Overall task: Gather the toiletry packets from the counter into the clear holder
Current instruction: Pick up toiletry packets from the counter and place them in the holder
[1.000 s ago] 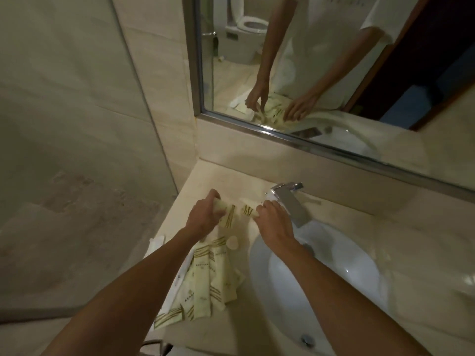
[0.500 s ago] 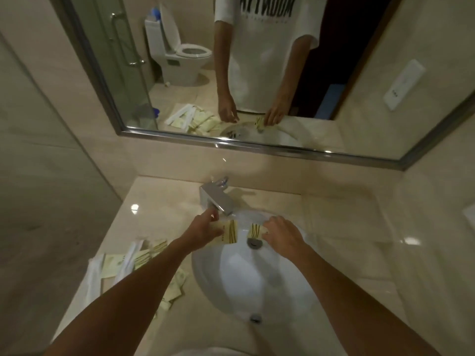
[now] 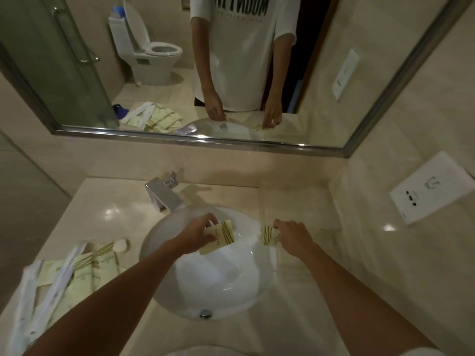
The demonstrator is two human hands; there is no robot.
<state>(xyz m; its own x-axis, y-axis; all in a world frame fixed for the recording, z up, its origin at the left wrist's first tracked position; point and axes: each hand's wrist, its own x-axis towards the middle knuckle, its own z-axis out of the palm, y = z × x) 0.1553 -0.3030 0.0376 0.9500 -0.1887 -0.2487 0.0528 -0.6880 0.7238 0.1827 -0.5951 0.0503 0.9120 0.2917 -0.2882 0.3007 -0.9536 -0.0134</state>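
Note:
My left hand (image 3: pixel 199 233) holds a pale yellow striped packet (image 3: pixel 221 236) above the white sink basin (image 3: pixel 218 286). My right hand (image 3: pixel 291 236) pinches a smaller striped packet (image 3: pixel 268 235) at the basin's right rim, over the counter. A pile of yellow packets (image 3: pixel 87 268) and long white wrapped items (image 3: pixel 60 276) lies on the counter at the left. A small round white item (image 3: pixel 121 244) sits beside that pile. I cannot make out a clear holder anywhere in view.
A chrome faucet (image 3: pixel 164 194) stands behind the basin. The mirror (image 3: pixel 231 73) above reflects me, a toilet and the shower door. A white wall plate (image 3: pixel 434 187) is on the right wall. Bare beige counter (image 3: pixel 303 201) lies right of the basin.
Both hands have carried their packets from the left counter across the basin to the right. My right hand is now past the basin's right rim, and the hands are further apart.

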